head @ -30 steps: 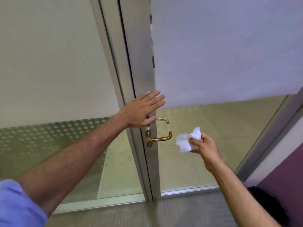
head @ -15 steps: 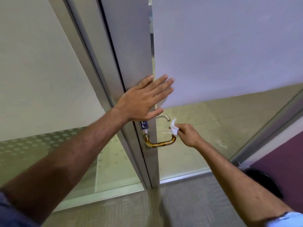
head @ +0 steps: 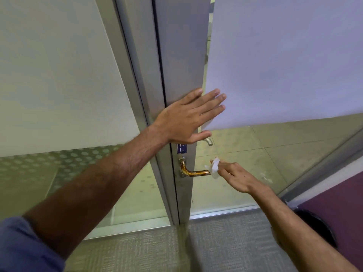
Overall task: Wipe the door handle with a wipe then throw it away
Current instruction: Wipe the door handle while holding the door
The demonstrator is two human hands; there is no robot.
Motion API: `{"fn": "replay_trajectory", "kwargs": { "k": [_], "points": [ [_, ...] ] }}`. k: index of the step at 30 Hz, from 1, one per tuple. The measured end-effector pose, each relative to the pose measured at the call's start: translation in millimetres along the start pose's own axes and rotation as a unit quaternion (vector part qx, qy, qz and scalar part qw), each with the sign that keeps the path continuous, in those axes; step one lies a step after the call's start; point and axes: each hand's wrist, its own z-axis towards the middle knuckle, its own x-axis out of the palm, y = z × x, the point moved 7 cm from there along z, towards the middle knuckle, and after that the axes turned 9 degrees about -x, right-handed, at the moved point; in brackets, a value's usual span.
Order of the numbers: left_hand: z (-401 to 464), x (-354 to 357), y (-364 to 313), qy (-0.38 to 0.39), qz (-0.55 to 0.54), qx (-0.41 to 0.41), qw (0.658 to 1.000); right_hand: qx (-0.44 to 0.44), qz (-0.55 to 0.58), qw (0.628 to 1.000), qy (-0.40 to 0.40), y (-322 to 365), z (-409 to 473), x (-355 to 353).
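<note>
A brass-coloured door handle [head: 194, 172] juts from the metal edge of a glass door [head: 182, 55]. My right hand [head: 236, 176] pinches a white wipe [head: 214, 168] and presses it against the handle's free end. My left hand [head: 188, 116] lies flat on the door frame above the handle, fingers spread. A second, silver handle [head: 209, 141] shows just beneath my left thumb, on the far side of the glass.
A frosted glass panel [head: 59, 75] stands left of the door. A small blue sign [head: 181, 148] sits above the handle. Grey carpet [head: 157, 250] covers the floor. A dark bin [head: 316, 226] stands at the lower right beside a purple wall [head: 337, 205].
My right hand has brought the wipe from open air onto the handle's end. My left hand has slid higher up the door frame, and the view has drawn closer.
</note>
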Motion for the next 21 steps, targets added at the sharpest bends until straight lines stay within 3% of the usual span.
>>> {"fn": "replay_trajectory", "kwargs": {
  "k": [8,12,15,18,21],
  "points": [
    [1,-2,-1,0.002,0.001,-0.002,1.000,0.006,-0.078,0.996,-0.047,-24,13,-6],
    [1,-1,0,0.006,0.001,-0.004,1.000,-0.080,-0.131,0.987,-0.037,-2,11,10],
    [0,1,-1,0.012,0.000,-0.005,1.000,-0.095,-0.128,0.984,-0.077,9,10,9],
    [0,1,-1,0.011,0.001,-0.005,1.000,-0.073,-0.171,0.977,-0.101,23,12,21],
    [0,-2,-1,0.001,0.000,-0.007,1.000,0.008,-0.204,0.975,-0.086,35,16,41]
  ]
}}
